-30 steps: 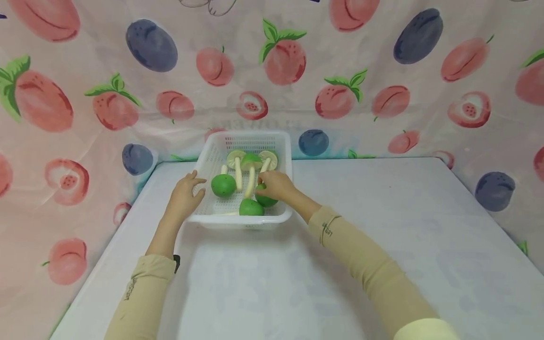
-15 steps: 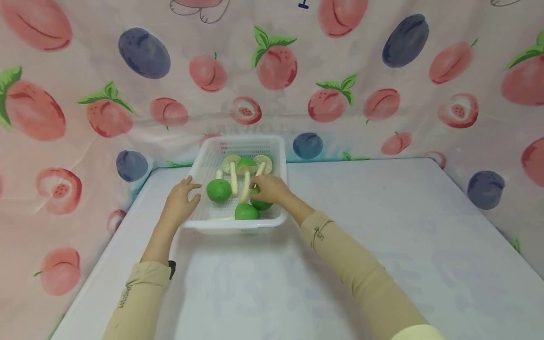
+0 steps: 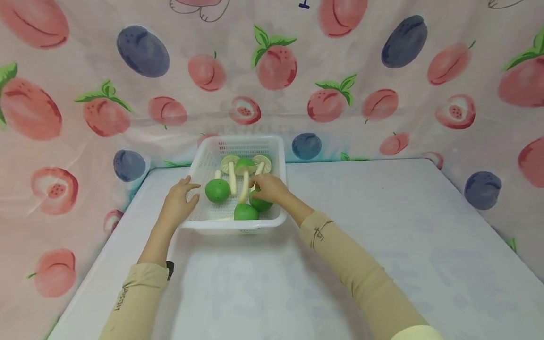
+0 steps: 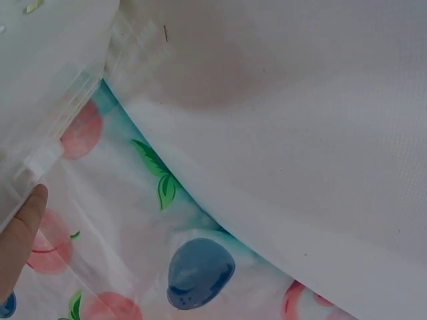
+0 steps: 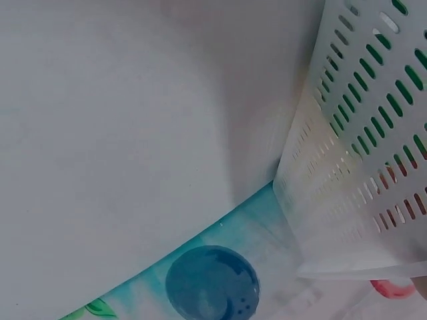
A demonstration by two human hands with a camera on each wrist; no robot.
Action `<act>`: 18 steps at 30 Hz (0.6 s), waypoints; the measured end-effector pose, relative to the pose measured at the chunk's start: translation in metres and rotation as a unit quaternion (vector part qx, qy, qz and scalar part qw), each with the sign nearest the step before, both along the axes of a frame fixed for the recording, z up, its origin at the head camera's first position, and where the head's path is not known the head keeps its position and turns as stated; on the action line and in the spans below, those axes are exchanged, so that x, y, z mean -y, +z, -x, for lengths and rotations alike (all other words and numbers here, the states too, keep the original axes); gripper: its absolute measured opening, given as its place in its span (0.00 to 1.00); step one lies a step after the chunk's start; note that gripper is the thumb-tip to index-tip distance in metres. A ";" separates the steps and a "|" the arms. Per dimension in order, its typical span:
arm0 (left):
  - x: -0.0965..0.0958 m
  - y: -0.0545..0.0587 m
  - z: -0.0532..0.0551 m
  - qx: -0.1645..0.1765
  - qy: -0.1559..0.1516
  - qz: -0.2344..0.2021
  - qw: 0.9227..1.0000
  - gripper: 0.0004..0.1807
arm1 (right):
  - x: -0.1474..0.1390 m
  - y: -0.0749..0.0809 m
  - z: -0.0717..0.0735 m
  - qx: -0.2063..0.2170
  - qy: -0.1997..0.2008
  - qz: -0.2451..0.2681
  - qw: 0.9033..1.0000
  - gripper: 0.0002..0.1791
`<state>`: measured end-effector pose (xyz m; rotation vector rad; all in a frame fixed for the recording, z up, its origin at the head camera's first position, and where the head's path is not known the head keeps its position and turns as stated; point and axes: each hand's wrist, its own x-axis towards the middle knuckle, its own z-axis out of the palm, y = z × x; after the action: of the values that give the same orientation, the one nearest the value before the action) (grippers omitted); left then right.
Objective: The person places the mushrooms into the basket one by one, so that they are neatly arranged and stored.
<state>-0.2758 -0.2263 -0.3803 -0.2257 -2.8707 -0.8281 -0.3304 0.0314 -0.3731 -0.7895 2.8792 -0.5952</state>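
Observation:
A white perforated plastic basket (image 3: 238,224) holds several toy-like mushrooms with green caps and pale stems. My right hand (image 3: 269,189) reaches over the right side of the basket, and its thumb and fingers pinch a green-capped mushroom (image 3: 261,204), partly hidden by the hand. Beside it near the front lies another green mushroom (image 3: 245,212), and one more mushroom (image 3: 217,191) is at the left. At the left rim my left hand (image 3: 175,203) has its fingers spread. In the left wrist view, a fingertip (image 4: 40,193) is at the basket wall (image 4: 60,113).
The basket stands near the back edge of a white-covered table (image 3: 361,212). Behind it hangs a pink curtain (image 3: 272,108) printed with peaches and plums. In the right wrist view, the slotted basket side (image 5: 360,133) stands at the right.
The head view has shifted slightly, so everything sits a little more to the left and lower. Both hands keep nearly the same place at the basket, and the mushrooms lie as before.

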 end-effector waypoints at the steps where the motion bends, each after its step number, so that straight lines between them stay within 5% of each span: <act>1: 0.000 0.000 0.000 -0.001 -0.001 0.000 1.000 0.19 | 0.000 0.000 0.000 -0.003 -0.004 0.009 1.000 0.17; 11: -0.001 0.001 0.005 -0.004 -0.004 0.006 1.000 0.19 | -0.007 -0.005 0.004 -0.011 -0.022 0.146 0.989 0.11; 13: -0.001 -0.001 0.007 -0.001 -0.006 0.007 1.000 0.20 | -0.010 -0.006 0.002 -0.021 -0.025 0.211 0.977 0.10; 18: 0.002 -0.005 0.008 0.009 -0.011 0.017 1.000 0.20 | -0.017 -0.007 -0.003 -0.041 -0.035 0.366 0.929 0.09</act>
<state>-0.2840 -0.2280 -0.3850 -0.2547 -2.9057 -0.7904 -0.3278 0.0480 -0.3802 -0.7804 2.7367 -1.7354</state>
